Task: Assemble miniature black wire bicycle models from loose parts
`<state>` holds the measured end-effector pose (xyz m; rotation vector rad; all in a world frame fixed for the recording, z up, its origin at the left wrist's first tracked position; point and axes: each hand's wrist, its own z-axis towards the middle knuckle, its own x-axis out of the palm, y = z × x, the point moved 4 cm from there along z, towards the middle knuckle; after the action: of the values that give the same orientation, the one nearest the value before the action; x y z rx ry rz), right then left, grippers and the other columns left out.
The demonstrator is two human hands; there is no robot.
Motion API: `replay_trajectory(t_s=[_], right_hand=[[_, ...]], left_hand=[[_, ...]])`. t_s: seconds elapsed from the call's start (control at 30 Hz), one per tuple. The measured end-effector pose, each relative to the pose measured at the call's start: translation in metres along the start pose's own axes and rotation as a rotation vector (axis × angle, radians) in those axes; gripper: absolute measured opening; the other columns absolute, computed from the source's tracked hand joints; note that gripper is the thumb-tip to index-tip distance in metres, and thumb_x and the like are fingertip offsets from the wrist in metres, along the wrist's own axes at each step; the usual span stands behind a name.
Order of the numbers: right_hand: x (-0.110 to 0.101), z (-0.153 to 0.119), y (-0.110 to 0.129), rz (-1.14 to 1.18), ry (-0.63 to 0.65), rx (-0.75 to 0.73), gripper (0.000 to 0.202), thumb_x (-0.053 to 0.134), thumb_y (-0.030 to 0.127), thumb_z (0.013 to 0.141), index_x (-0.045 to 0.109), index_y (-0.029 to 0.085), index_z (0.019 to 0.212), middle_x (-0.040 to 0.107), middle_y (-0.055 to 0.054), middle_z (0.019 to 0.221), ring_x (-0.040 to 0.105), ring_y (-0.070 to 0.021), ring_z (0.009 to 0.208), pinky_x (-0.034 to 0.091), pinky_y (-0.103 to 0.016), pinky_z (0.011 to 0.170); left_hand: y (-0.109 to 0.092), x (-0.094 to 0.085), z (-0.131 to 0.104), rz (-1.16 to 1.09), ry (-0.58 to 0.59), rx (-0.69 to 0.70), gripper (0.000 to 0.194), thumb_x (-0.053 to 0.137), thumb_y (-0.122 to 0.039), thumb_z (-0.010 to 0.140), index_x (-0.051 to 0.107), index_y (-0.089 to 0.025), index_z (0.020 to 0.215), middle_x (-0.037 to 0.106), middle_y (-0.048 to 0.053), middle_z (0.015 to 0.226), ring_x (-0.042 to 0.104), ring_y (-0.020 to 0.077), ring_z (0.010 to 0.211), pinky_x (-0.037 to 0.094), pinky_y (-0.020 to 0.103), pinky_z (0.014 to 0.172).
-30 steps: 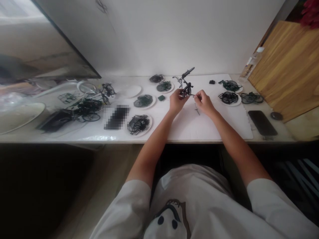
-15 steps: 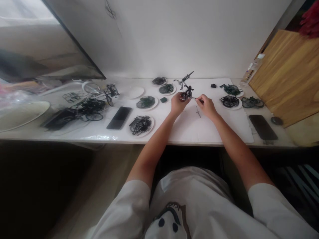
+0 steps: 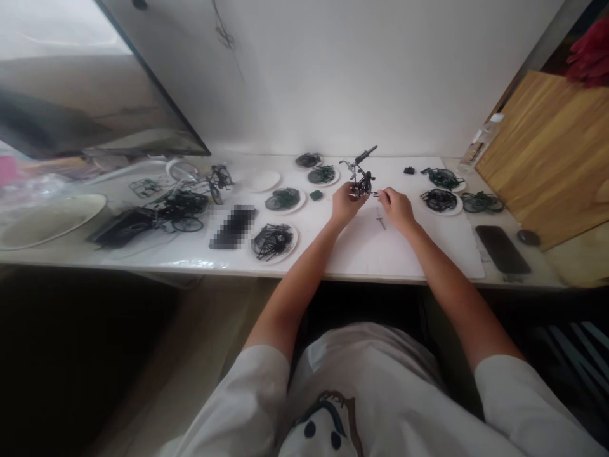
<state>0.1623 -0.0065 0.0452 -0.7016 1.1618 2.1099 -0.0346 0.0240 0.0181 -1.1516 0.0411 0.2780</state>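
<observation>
A small black model bicycle (image 3: 362,176) is held upright over the white board (image 3: 380,254), with my left hand (image 3: 347,203) wrapped round its lower part. My right hand (image 3: 396,206) is just to the right, thumb and fingers pinched on a thin dark part (image 3: 375,194) that points at the bicycle; I cannot make out its kind. Below my right hand lies a small thin T-shaped metal piece (image 3: 380,219). To the left of my left hand is a little dark green block (image 3: 316,195).
Paper plates of black and green bicycle parts stand on the left, such as one plate (image 3: 294,243), and on the right (image 3: 457,207). A phone (image 3: 502,249) lies at the right, a plastic bottle (image 3: 480,143) behind it. More model bicycles (image 3: 183,206) sit left near a basin (image 3: 52,219).
The whole view has shifted slightly, so the scene sits a little lower and to the right. Both hands stay by the bicycle, with the right still pinching close beside it.
</observation>
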Motion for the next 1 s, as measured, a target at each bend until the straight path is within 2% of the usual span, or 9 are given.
replay_trajectory(t_s=[0.17,0.33,0.5,0.63,0.73,0.8,1.0], right_hand=[[0.006,0.000,-0.001,-0.019,0.023,0.004,0.033,0.046,0.054,0.109,0.059,0.024,0.114,0.079,-0.015,0.112,0.072,-0.0329,0.098,0.050,-0.040,0.083],[0.006,-0.002,0.006,-0.031,0.038,-0.072,0.029,0.044,0.043,0.112,0.059,0.021,0.124,0.076,-0.017,0.122,0.071,-0.0314,0.104,0.051,-0.039,0.086],[0.004,-0.005,0.019,-0.217,0.131,-0.102,0.038,0.037,0.034,0.117,0.071,0.019,0.127,0.078,-0.014,0.110,0.071,-0.0278,0.099,0.048,-0.035,0.086],[0.004,-0.005,0.027,-0.375,0.149,-0.080,0.043,0.037,0.032,0.119,0.072,0.020,0.140,0.081,-0.014,0.111,0.073,-0.0288,0.098,0.046,-0.034,0.080],[0.006,-0.005,0.029,-0.415,0.139,-0.066,0.044,0.039,0.033,0.119,0.076,0.019,0.136,0.083,-0.015,0.114,0.075,-0.0302,0.096,0.045,-0.034,0.078],[0.007,-0.005,0.027,-0.388,0.135,-0.058,0.043,0.040,0.035,0.118,0.078,0.018,0.131,0.084,-0.015,0.107,0.076,-0.0301,0.093,0.045,-0.034,0.078],[0.007,-0.003,0.021,-0.079,0.062,-0.052,0.045,0.042,0.039,0.117,0.080,0.017,0.117,0.078,-0.010,0.084,0.071,-0.0250,0.077,0.046,-0.033,0.077]], left_hand=[[-0.002,0.000,-0.001,0.054,0.000,0.014,0.034,0.092,-0.021,0.079,0.071,-0.022,0.106,0.081,0.005,0.093,0.073,0.0171,0.070,0.061,0.032,0.074],[-0.006,-0.001,-0.002,0.066,-0.043,0.034,0.034,0.090,-0.020,0.081,0.070,-0.021,0.109,0.082,0.006,0.098,0.073,0.0173,0.072,0.061,0.033,0.077],[-0.008,-0.002,0.000,0.048,-0.051,0.038,0.032,0.087,-0.018,0.084,0.069,-0.021,0.111,0.082,0.006,0.104,0.073,0.0155,0.075,0.060,0.029,0.075],[-0.008,-0.003,0.001,0.053,-0.070,0.059,0.032,0.086,-0.017,0.083,0.069,-0.021,0.111,0.082,0.006,0.106,0.073,0.0153,0.075,0.061,0.030,0.074],[-0.010,-0.003,0.000,0.053,-0.084,0.081,0.031,0.086,-0.016,0.082,0.068,-0.021,0.108,0.082,0.006,0.102,0.071,0.0146,0.073,0.061,0.029,0.072],[-0.012,-0.003,-0.001,0.061,-0.087,0.106,0.030,0.086,-0.016,0.082,0.067,-0.022,0.105,0.081,0.005,0.099,0.070,0.0146,0.073,0.059,0.028,0.069],[-0.012,-0.001,-0.003,0.090,-0.127,0.154,0.027,0.084,-0.017,0.083,0.065,-0.023,0.102,0.080,0.005,0.099,0.071,0.0159,0.075,0.056,0.028,0.067]])
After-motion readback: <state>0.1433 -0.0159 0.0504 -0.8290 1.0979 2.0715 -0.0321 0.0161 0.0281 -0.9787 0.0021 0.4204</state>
